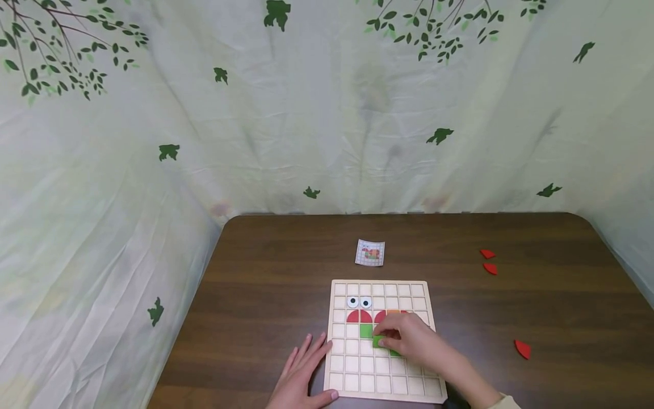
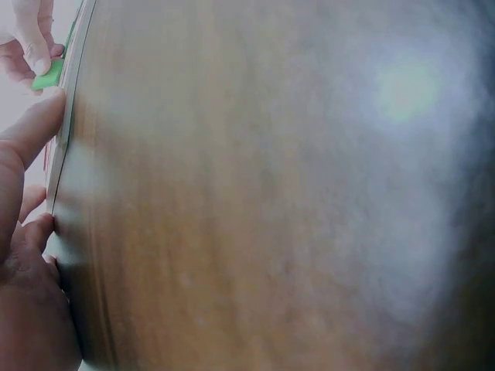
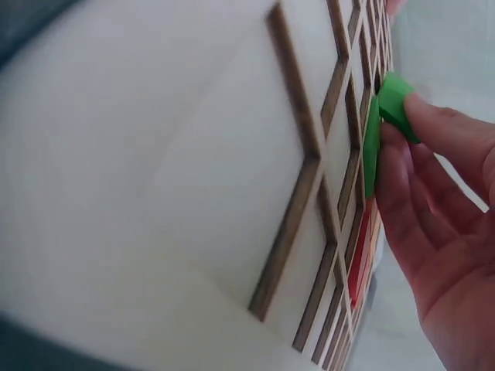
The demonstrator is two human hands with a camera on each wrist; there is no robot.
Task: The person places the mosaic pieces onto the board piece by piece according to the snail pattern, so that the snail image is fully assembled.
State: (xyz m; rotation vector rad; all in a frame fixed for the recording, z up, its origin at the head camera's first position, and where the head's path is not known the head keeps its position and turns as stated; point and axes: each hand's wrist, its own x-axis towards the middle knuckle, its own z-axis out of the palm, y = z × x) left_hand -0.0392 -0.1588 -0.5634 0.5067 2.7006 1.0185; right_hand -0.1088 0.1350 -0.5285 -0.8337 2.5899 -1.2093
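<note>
A white grid board [image 1: 352, 364] in a light wooden frame lies on the table. Between thumb and fingers, my right hand [image 1: 409, 339] pinches a green square tile [image 3: 394, 102] just above the grid. In the head view, a placed green tile [image 1: 365, 331] sits left of that hand, and part of another green piece [image 1: 394, 353] shows below it. Two round eye tiles [image 1: 359, 302] and several red curved pieces [image 1: 359, 316] fill upper cells; the hand covers some. My left hand [image 1: 302, 376] touches the board's left edge and lower corner, fingers extended.
Behind the board lies a small picture card [image 1: 370, 253] with a coloured grid pattern. Three loose red quarter-round pieces, one of them nearer the front [image 1: 522, 349], lie on the wooden table [image 1: 265, 272] to the right. A leaf-print curtain [image 1: 327, 113] hangs behind.
</note>
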